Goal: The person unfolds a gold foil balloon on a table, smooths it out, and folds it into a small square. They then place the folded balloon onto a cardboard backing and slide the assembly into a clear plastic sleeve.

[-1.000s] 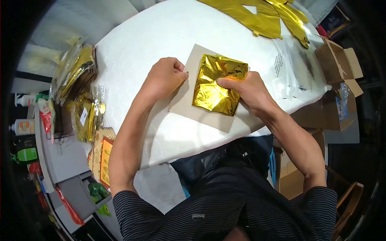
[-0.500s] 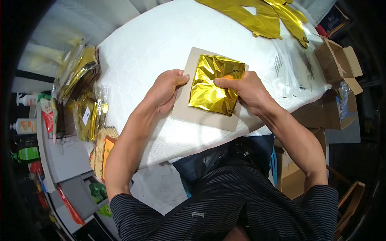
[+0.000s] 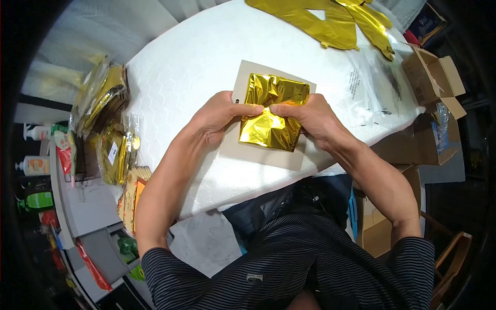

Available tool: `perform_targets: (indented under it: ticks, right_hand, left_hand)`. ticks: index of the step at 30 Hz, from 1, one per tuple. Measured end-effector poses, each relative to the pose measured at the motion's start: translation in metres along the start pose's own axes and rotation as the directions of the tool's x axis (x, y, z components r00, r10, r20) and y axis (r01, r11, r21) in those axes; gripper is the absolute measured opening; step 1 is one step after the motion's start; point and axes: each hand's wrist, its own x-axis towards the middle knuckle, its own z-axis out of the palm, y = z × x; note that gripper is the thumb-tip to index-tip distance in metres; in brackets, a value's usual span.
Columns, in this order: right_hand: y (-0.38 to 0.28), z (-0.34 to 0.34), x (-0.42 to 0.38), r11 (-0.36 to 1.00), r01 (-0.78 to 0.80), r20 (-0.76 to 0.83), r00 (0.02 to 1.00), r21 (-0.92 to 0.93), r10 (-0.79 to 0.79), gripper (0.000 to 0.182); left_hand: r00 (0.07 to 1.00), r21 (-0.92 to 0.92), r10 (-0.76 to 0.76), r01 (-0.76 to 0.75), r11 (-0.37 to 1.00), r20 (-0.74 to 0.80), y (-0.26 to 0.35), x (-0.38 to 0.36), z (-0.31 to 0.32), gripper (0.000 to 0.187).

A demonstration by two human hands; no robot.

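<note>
A folded gold foil balloon (image 3: pixel 266 129) lies flat against a beige cardboard sheet (image 3: pixel 281 159), both held over the white table cover. From the left edge, my left hand (image 3: pixel 222 114) grips the card, its thumb pressing on the middle of the foil. My right hand (image 3: pixel 312 118) clasps the right edge, and its thumb also presses the foil, almost touching the other thumb. The fingers of both hands are hidden behind the card. The foil is creased and shiny, and the card shows beyond it above and below.
The white table cover (image 3: pixel 191 67) has a large gold foil piece (image 3: pixel 336 31) at its far side. Clear plastic bags (image 3: pixel 369 93) lie at the right, near open cardboard boxes (image 3: pixel 431 77). Packets of gold foil (image 3: pixel 106 98) stand on the left, above a shelf with bottles (image 3: pixel 36 165).
My left thumb has moved from the card's left edge onto the middle of the foil. The card and foil have shifted slightly left, with my right hand still gripping them.
</note>
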Motion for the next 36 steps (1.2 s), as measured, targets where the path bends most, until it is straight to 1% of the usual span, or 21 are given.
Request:
perform_targets:
  ticks: [2, 4, 8, 11, 13, 14, 16, 17, 18, 20, 21, 22, 24, 25, 26, 28, 29, 32, 33, 34, 36]
  right_hand:
    - [0.0, 0.0, 0.0, 1.0, -0.009, -0.008, 1.0, 0.012, 0.009, 0.041]
    - [0.0, -0.001, -0.001, 1.0, 0.003, 0.001, 1.0, 0.013, -0.003, 0.04]
    - [0.001, -0.001, -0.003, 0.999, 0.03, 0.001, 1.0, 0.023, -0.03, 0.038]
    - [-0.004, -0.004, -0.009, 0.997, 0.066, 0.037, 0.997, -0.047, -0.065, 0.037]
    - [-0.018, -0.006, -0.023, 0.993, -0.018, 0.072, 0.997, -0.12, 0.026, 0.039]
    - [-0.016, -0.009, -0.024, 0.993, -0.017, 0.075, 0.997, -0.119, 0.026, 0.039]
    - [-0.011, -0.019, -0.027, 0.998, 0.039, 0.073, 0.997, -0.043, -0.036, 0.044]
    - [-0.021, -0.021, -0.039, 0.994, 0.023, 0.012, 1.0, -0.105, -0.022, 0.049]
    - [-0.02, -0.027, -0.044, 0.994, 0.023, 0.012, 1.0, -0.104, -0.022, 0.049]
    - [-0.017, -0.039, -0.054, 0.992, 0.108, -0.095, 0.989, -0.07, -0.114, 0.051]
    - [-0.016, -0.039, -0.059, 0.989, 0.121, -0.188, 0.973, -0.09, -0.136, 0.053]
    - [-0.011, -0.04, -0.06, 0.989, 0.119, -0.194, 0.972, -0.088, -0.134, 0.053]
    - [0.007, -0.04, -0.06, 0.93, 0.355, -0.354, 0.86, -0.101, -0.367, 0.058]
    - [0.014, -0.041, -0.06, 0.916, 0.387, -0.332, 0.854, -0.109, -0.4, 0.065]
    - [0.016, -0.042, -0.06, 0.916, 0.386, -0.341, 0.851, -0.109, -0.399, 0.065]
    - [0.017, -0.041, -0.061, 0.983, 0.179, -0.168, 0.971, 0.035, -0.17, 0.069]
    - [0.016, -0.039, -0.061, 0.983, 0.179, -0.169, 0.971, 0.036, -0.171, 0.069]
    - [0.015, -0.028, -0.063, 0.971, 0.119, 0.032, 0.991, 0.208, -0.128, 0.063]
    - [0.014, -0.024, -0.066, 0.97, 0.14, -0.021, 0.99, 0.2, -0.139, 0.06]
    - [0.018, -0.025, -0.066, 0.97, 0.139, -0.018, 0.99, 0.198, -0.138, 0.06]
    - [0.025, -0.026, -0.065, 0.947, 0.138, -0.026, 0.99, 0.29, -0.136, 0.059]
  left_hand:
    - [0.999, 0.007, -0.015, 0.014, 1.0, 0.038, 0.001, 0.003, 0.0, 0.047]
    - [0.999, 0.01, 0.04, -0.04, 0.999, 0.024, -0.003, 0.009, 0.0, 0.042]
    - [1.0, 0.04, 0.027, -0.027, 0.999, -0.013, -0.005, 0.012, -0.001, 0.041]
    - [0.998, 0.049, 0.065, -0.064, 0.997, -0.016, -0.007, 0.013, -0.002, 0.04]
    - [0.998, 0.041, 0.051, -0.049, 0.998, -0.036, -0.006, 0.01, -0.001, 0.04]
    - [0.998, 0.042, 0.051, -0.049, 0.998, -0.039, -0.007, 0.011, -0.003, 0.04]
    - [0.998, 0.018, 0.056, -0.056, 0.998, -0.023, -0.008, 0.012, -0.007, 0.04]
    - [0.998, 0.018, 0.056, -0.056, 0.998, -0.024, -0.007, 0.011, -0.007, 0.04]
    - [0.997, 0.016, 0.07, -0.07, 0.997, -0.029, -0.006, 0.009, -0.006, 0.04]
    - [0.996, 0.012, 0.083, -0.082, 0.997, -0.034, -0.004, 0.006, -0.005, 0.04]
    - [0.996, 0.002, 0.086, -0.086, 0.996, -0.03, -0.003, 0.005, -0.004, 0.039]
    - [0.996, -0.007, 0.089, -0.089, 0.996, -0.024, -0.002, 0.004, -0.003, 0.039]
    - [0.995, 0.013, 0.09, -0.09, 0.996, -0.038, -0.002, 0.005, 0.0, 0.04]
    - [0.994, 0.014, 0.105, -0.105, 0.994, -0.03, -0.003, 0.006, 0.0, 0.041]
    - [0.992, 0.014, 0.121, -0.121, 0.993, -0.022, -0.002, 0.006, 0.004, 0.042]
    - [0.994, 0.011, 0.113, -0.113, 0.994, -0.009, 0.001, 0.0, 0.015, 0.041]
    - [0.994, 0.004, 0.108, -0.108, 0.994, -0.004, 0.003, -0.003, 0.022, 0.041]
    - [0.989, 0.041, 0.146, -0.147, 0.988, 0.024, 0.002, -0.007, 0.036, 0.04]
    - [0.989, 0.071, 0.147, -0.148, 0.986, 0.011, 0.003, -0.011, 0.041, 0.04]
    - [0.989, 0.068, 0.148, -0.149, 0.987, 0.008, 0.005, -0.012, 0.044, 0.04]
    - [0.991, 0.097, 0.119, -0.124, 0.988, 0.054, 0.006, -0.014, 0.046, 0.048]
